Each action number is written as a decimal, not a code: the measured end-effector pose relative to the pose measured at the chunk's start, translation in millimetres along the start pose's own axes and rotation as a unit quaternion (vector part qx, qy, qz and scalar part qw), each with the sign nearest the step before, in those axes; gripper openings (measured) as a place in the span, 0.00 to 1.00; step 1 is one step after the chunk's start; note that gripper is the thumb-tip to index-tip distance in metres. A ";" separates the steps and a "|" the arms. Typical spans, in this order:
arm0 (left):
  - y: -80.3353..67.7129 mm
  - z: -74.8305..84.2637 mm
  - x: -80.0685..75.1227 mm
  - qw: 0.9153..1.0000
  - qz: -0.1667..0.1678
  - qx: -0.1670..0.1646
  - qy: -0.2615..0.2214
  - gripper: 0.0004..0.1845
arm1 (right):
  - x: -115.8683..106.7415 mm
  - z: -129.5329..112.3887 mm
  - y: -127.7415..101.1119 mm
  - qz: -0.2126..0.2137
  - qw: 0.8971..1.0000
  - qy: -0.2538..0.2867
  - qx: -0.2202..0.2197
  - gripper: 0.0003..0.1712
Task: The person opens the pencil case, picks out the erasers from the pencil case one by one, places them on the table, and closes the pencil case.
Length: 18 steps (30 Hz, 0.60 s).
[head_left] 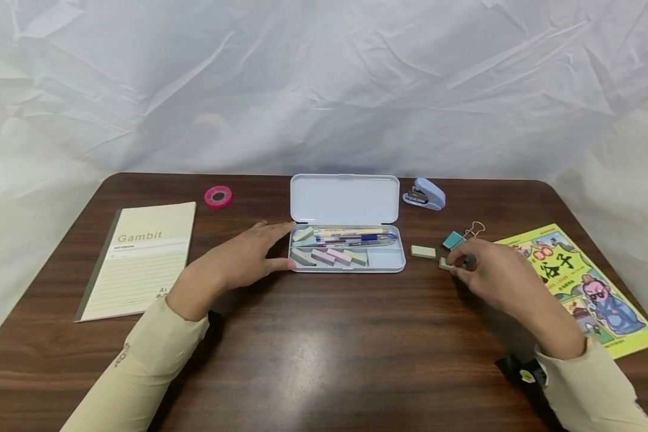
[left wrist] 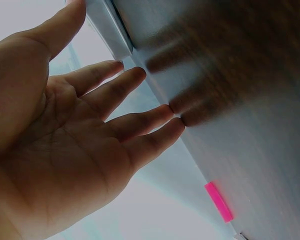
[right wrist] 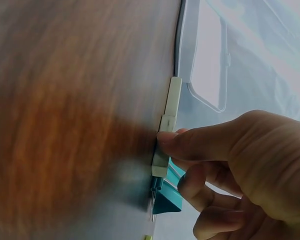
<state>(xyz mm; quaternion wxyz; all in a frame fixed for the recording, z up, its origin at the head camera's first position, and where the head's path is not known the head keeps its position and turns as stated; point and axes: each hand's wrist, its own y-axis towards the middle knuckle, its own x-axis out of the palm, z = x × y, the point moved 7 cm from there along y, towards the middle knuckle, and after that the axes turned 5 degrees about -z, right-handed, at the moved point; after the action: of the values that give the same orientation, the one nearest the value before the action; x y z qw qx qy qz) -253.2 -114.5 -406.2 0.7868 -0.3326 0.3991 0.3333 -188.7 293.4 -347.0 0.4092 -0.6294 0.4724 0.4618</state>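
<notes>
- Your right hand [head_left: 497, 277] pinches a small pale eraser [head_left: 445, 263] on the table [head_left: 324, 354], at 3 o'clock from the pencil case [head_left: 347, 249].
- Your left hand [head_left: 241, 259] lies flat, fingers straight, touching the case's left edge.
- The case holds pens [head_left: 356, 238] and pastel erasers [head_left: 336, 257]; its right compartment is bare.
- A second eraser [head_left: 423, 251] and a teal binder clip [head_left: 455, 240] lie just beside your right hand.

Stationery laid out around two hands on a dark wooden table [head_left: 324, 360]

The left hand [head_left: 237, 261] lies flat, its fingertips [head_left: 281, 227] touching the left edge of the open pale-blue plastic pencil case [head_left: 347, 223]; a cream notebook [head_left: 140, 258] lies left of them, a pink tape roll [head_left: 218, 196] behind. The right hand's [head_left: 491, 276] fingertips [head_left: 456, 268] pinch a small pale eraser [head_left: 445, 263]; another pale eraser [head_left: 423, 251] lies just left, a teal binder clip [head_left: 455, 240] just behind, a pale-blue stapler [head_left: 424, 194] farther behind.
</notes>
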 end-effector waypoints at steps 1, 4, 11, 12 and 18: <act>0.1 -0.6 0.2 1.000 0.001 0.000 0.000 0.51 | 0.2 -0.1 0.1 -0.001 1.000 0.000 0.001 0.05; -0.9 0.0 -0.1 1.000 -0.001 -0.006 -0.003 0.50 | 0.9 -0.4 0.7 -0.004 1.000 0.001 0.005 0.05; -5.6 6.3 -3.7 1.000 -0.006 -0.004 0.001 0.51 | 0.7 -3.1 2.8 -0.017 1.000 0.011 0.012 0.05; -6.5 8.2 -4.7 1.000 -0.005 -0.001 -0.003 0.50 | 0.1 -4.1 2.9 -0.018 1.000 0.013 0.014 0.05; -8.1 14.0 -7.7 1.000 -0.005 -0.001 -0.007 0.50 | -5.3 -18.3 3.7 -0.010 0.998 0.060 -0.002 0.05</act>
<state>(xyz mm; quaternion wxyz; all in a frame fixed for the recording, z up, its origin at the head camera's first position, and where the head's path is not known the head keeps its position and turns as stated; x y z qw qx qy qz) -244.7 -109.9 -391.2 0.7908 -0.3332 0.3917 0.3321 -189.4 276.4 -337.8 0.3838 -0.6613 0.4890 0.4198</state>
